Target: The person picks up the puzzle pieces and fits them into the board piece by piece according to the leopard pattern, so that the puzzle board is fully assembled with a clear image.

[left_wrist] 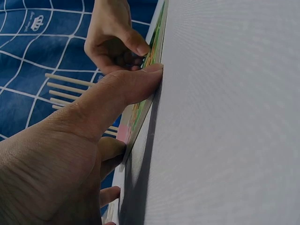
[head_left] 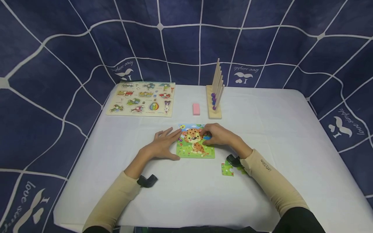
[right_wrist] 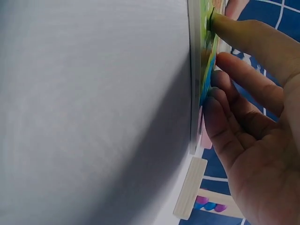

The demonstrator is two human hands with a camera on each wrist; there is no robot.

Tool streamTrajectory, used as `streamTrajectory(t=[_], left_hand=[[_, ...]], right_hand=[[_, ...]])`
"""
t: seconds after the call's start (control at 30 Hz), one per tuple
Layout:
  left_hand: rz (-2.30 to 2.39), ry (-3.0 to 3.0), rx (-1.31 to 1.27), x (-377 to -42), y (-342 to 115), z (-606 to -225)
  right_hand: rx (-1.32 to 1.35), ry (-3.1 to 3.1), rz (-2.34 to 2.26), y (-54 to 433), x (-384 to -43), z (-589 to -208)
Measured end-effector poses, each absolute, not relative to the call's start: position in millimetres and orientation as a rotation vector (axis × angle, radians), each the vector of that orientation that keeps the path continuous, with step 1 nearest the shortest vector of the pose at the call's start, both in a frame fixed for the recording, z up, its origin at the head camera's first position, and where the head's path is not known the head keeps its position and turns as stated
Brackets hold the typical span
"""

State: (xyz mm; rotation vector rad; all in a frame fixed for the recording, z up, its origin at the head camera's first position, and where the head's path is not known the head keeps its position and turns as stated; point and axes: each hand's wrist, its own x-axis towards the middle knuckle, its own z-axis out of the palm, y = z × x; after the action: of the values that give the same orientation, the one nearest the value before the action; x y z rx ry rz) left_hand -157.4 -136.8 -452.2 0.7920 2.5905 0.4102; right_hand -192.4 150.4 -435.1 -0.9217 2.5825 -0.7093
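A leopard-cub jigsaw puzzle (head_left: 186, 151) with a green and blue background lies in its flat board in the middle of the white table. My left hand (head_left: 161, 146) rests at its left side, fingers spread, with the thumb by the near left corner; in the left wrist view the thumb (left_wrist: 136, 84) touches the board's edge. Over the puzzle's right part, my right hand (head_left: 220, 134) has curled fingers and pinches a puzzle piece (right_wrist: 206, 28) at the picture's surface. Fingers partly hide that piece. Loose green puzzle pieces (head_left: 227, 170) lie beside the right wrist, partly covered by it.
Behind the puzzle lies a pink block (head_left: 196, 109). A wooden stand (head_left: 214, 114) with upright pegs and purple and blue beads is at the back. To the back left is a picture board (head_left: 140, 103) of vehicles. A blue gridded cloth (head_left: 186, 42) surrounds the table.
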Motion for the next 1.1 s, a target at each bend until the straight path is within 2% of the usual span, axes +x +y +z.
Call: streamTrajectory(t=[0.77, 1.1], left_hand=[[0.417, 2.596, 0.778, -153.2, -136.6, -454.3], [0.384, 2.611, 0.786, -155.2, -135.2, -448.2]], right_hand=[[-0.940, 2.546, -0.697, 155.9, -187.1, -432.0], [-0.886, 2.607, -0.836, 167.6, -177.5, -411.0]])
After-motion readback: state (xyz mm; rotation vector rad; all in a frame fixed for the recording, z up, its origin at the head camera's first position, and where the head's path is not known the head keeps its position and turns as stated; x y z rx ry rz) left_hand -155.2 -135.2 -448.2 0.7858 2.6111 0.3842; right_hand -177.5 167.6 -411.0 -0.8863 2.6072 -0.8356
